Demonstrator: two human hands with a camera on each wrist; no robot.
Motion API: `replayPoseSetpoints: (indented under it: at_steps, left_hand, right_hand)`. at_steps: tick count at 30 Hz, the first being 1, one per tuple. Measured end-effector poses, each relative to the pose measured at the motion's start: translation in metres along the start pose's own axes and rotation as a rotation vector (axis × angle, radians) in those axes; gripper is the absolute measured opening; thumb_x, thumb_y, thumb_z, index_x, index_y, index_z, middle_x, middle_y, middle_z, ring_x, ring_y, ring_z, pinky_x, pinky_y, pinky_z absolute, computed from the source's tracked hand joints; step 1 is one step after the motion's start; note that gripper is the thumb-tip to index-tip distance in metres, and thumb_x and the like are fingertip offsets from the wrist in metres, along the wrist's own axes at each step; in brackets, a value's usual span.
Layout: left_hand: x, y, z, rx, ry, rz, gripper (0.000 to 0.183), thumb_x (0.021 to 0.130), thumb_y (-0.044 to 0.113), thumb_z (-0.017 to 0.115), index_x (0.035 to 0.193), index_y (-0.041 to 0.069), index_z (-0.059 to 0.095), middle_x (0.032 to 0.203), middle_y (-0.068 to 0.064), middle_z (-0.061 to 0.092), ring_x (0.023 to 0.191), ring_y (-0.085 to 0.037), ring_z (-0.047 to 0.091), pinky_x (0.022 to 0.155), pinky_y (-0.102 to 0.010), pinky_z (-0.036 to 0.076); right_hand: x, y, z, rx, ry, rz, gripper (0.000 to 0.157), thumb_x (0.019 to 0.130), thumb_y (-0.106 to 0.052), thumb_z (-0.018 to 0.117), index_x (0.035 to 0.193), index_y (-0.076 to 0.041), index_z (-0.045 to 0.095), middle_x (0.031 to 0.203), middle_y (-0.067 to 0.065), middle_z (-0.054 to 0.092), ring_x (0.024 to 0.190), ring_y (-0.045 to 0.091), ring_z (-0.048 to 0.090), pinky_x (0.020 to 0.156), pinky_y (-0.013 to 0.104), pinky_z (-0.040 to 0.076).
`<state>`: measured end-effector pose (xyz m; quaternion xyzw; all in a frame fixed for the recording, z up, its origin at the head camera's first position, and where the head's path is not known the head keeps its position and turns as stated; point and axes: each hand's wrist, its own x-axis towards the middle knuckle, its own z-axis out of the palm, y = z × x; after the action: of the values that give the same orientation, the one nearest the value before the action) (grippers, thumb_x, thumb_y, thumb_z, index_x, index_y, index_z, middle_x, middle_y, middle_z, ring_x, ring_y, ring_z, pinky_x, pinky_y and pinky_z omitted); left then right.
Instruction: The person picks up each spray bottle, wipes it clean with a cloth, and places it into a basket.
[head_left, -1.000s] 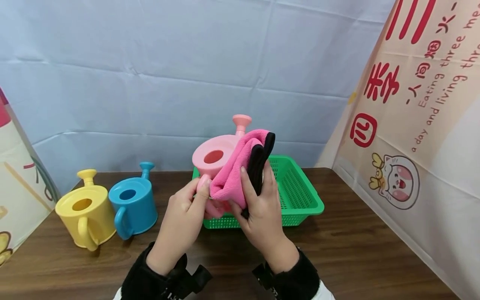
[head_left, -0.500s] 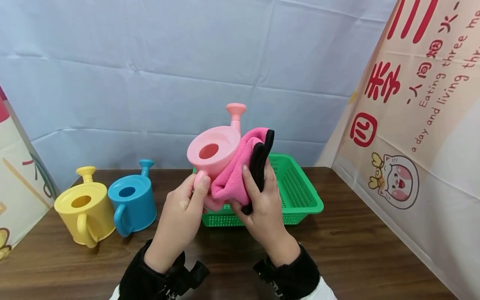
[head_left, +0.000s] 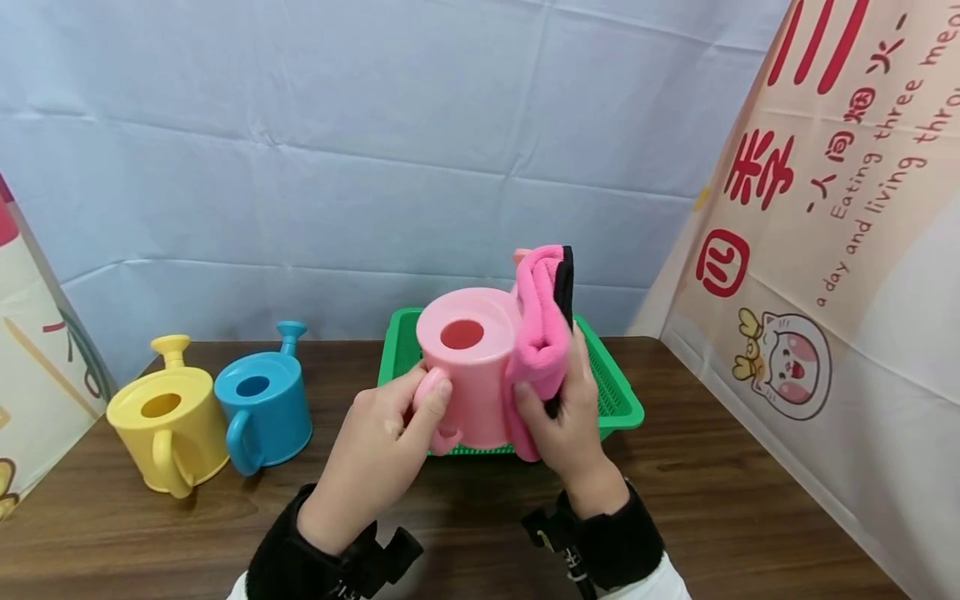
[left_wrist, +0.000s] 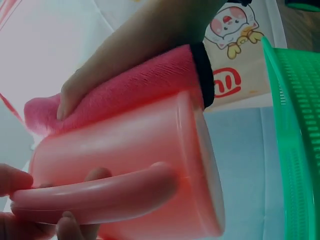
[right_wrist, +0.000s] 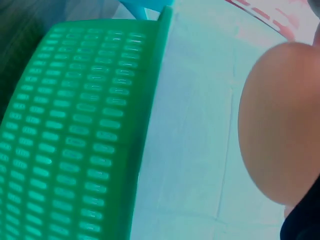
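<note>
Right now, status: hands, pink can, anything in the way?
Left hand grips pink watering can by its handle. Right hand holds folded pink cloth against can. Can clear of green basket. In head view, cloth hides most of spout.

On my remote feed I logged a light-pink watering can (head_left: 483, 400), a hot-pink cloth (head_left: 542, 333) edged black and a slot-patterned green basket (head_left: 613, 392). I also noted: yellow can (head_left: 183, 433), blue can (head_left: 281, 412), brown wood-grain table (head_left: 712, 492), pale-blue backdrop (head_left: 360, 167), beige sheet (head_left: 787, 242) printed with red characters (head_left: 845, 47).

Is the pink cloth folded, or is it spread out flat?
Folded: in the head view, the cloth shows layers doubled over in the right hand, against the pink can.
</note>
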<state>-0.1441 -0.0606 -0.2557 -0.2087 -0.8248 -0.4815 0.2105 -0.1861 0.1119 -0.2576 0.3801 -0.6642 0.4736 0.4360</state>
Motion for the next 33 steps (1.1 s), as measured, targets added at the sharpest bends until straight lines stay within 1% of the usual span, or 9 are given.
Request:
replayPoseSetpoints:
  at_steps: [4, 7, 10, 13, 18, 21, 25, 28, 33]
  left_hand:
    - [0.000, 0.000, 0.004, -0.034, 0.014, 0.045, 0.026, 0.087, 0.037, 0.042, 0.073, 0.018, 0.050, 0.060, 0.010, 0.049, 0.053, -0.006, 0.047, 0.048, -0.022, 0.041]
    - [0.001, 0.000, 0.007, -0.079, 0.024, 0.039, 0.023, 0.087, 0.036, 0.042, 0.076, 0.018, 0.051, 0.062, 0.009, 0.051, 0.055, -0.007, 0.049, 0.050, -0.023, 0.043]
    - [0.000, -0.002, 0.008, -0.118, 0.041, 0.021, 0.021, 0.088, 0.034, 0.042, 0.080, 0.017, 0.053, 0.063, 0.008, 0.053, 0.055, -0.007, 0.051, 0.052, -0.023, 0.044]
    - [0.001, -0.003, 0.007, -0.116, 0.066, 0.010, 0.023, 0.088, 0.034, 0.041, 0.079, 0.016, 0.052, 0.062, 0.008, 0.053, 0.052, -0.008, 0.050, 0.047, -0.023, 0.041]
    - [0.002, -0.006, 0.007, -0.097, 0.099, 0.000, 0.028, 0.088, 0.037, 0.039, 0.076, 0.015, 0.051, 0.061, 0.008, 0.053, 0.052, -0.009, 0.048, 0.043, -0.024, 0.037]
    - [0.002, -0.008, 0.006, -0.089, 0.119, -0.005, 0.030, 0.088, 0.038, 0.038, 0.074, 0.014, 0.049, 0.057, 0.006, 0.048, 0.049, -0.010, 0.044, 0.043, -0.024, 0.037]
    - [0.003, -0.009, 0.004, -0.120, 0.128, -0.008, 0.030, 0.089, 0.036, 0.037, 0.074, 0.014, 0.050, 0.056, 0.005, 0.048, 0.050, -0.011, 0.044, 0.046, -0.025, 0.038]
    - [0.004, -0.010, 0.000, -0.173, 0.135, 0.005, 0.026, 0.090, 0.032, 0.038, 0.078, 0.013, 0.052, 0.062, 0.005, 0.053, 0.055, -0.011, 0.050, 0.051, -0.026, 0.043]
    - [0.004, -0.010, -0.008, -0.218, 0.202, 0.042, 0.022, 0.090, 0.026, 0.040, 0.079, 0.011, 0.051, 0.065, 0.004, 0.053, 0.058, -0.013, 0.052, 0.054, -0.028, 0.046]
  right_hand:
    - [-0.002, 0.002, -0.004, 0.063, 0.016, 0.054, 0.062, 0.083, -0.038, 0.048, 0.112, 0.015, 0.034, 0.097, 0.022, 0.045, 0.087, 0.017, 0.047, 0.074, 0.022, 0.043]
    - [-0.001, 0.000, -0.002, 0.009, 0.023, 0.034, 0.061, 0.083, -0.038, 0.047, 0.115, 0.013, 0.036, 0.104, 0.022, 0.043, 0.093, 0.021, 0.045, 0.076, 0.025, 0.043]
    - [0.001, -0.004, 0.003, -0.076, 0.025, -0.029, 0.061, 0.083, -0.040, 0.046, 0.121, 0.007, 0.036, 0.114, 0.024, 0.038, 0.102, 0.028, 0.039, 0.078, 0.029, 0.042]
    - [0.001, -0.006, 0.009, -0.145, 0.025, -0.133, 0.059, 0.083, -0.038, 0.048, 0.126, 0.001, 0.035, 0.122, 0.028, 0.030, 0.109, 0.035, 0.033, 0.082, 0.036, 0.040]
    - [-0.009, 0.005, 0.018, -0.298, 0.019, -0.261, 0.058, 0.082, -0.035, 0.051, 0.131, -0.012, 0.031, 0.128, 0.031, 0.022, 0.114, 0.040, 0.028, 0.084, 0.046, 0.036]
    - [-0.015, 0.011, 0.023, -0.372, 0.008, -0.271, 0.058, 0.082, -0.037, 0.051, 0.132, -0.016, 0.031, 0.129, 0.029, 0.021, 0.115, 0.041, 0.026, 0.083, 0.049, 0.034]
    - [-0.018, 0.015, 0.026, -0.375, -0.016, -0.286, 0.057, 0.082, -0.037, 0.052, 0.131, -0.016, 0.032, 0.129, 0.029, 0.021, 0.115, 0.042, 0.025, 0.084, 0.051, 0.032]
    - [-0.019, 0.016, 0.026, -0.387, -0.042, -0.289, 0.054, 0.082, -0.037, 0.051, 0.130, -0.017, 0.034, 0.129, 0.028, 0.022, 0.115, 0.042, 0.026, 0.084, 0.051, 0.032]
    - [-0.022, 0.020, 0.026, -0.413, -0.100, -0.255, 0.051, 0.084, -0.037, 0.048, 0.130, -0.019, 0.034, 0.130, 0.026, 0.022, 0.116, 0.039, 0.025, 0.082, 0.051, 0.034]
